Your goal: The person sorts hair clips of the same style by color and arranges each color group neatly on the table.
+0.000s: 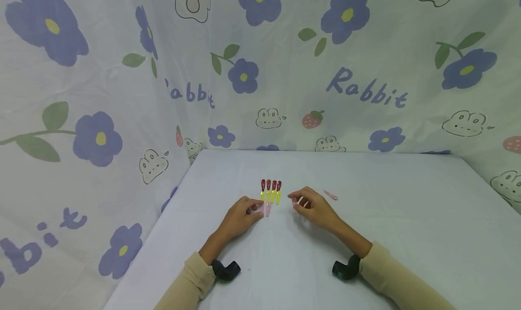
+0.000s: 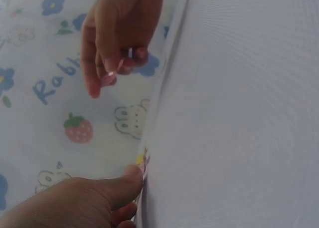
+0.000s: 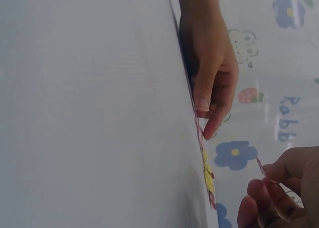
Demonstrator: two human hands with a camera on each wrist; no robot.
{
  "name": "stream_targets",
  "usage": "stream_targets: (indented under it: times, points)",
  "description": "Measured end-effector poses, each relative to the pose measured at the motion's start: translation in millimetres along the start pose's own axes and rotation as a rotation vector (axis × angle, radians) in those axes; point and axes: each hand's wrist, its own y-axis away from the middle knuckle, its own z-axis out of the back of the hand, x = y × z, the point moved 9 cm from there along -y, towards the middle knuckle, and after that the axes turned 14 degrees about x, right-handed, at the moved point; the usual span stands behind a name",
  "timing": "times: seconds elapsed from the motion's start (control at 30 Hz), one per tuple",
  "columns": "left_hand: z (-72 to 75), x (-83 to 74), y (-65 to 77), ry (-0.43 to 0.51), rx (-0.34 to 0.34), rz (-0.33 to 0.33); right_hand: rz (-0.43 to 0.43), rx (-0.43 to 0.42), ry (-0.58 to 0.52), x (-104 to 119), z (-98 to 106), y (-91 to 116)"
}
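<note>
A row of red hair clips (image 1: 268,185) lies on the table, with yellow hair clips (image 1: 268,196) in line just below them. Under the yellow ones is a pink hair clip (image 1: 267,209). At the row's left end, my left hand (image 1: 240,216) is down at the table and pinches another pink hair clip (image 1: 261,207) between thumb and fingers. My right hand (image 1: 314,207) is raised to the right of the row and pinches a pink hair clip (image 1: 295,204), which also shows in the right wrist view as a thin pink clip (image 3: 260,166) at the fingertips.
One more pink hair clip (image 1: 331,195) lies on the white table (image 1: 407,219), beyond my right hand. A curtain (image 1: 293,74) printed with flowers and rabbits hangs behind and to the left of the table.
</note>
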Motion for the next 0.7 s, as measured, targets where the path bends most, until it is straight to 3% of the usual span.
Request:
stream_targets:
  times: [0.5,0.7]
  points:
    - [2.8,-3.8,4.0,0.025,0.001,-0.012,0.083,0.05,0.078,0,-32,-23]
    - [2.9,-4.1,3.2,0.016,-0.008,-0.052,0.135,0.063,0.203,3,-48,-31]
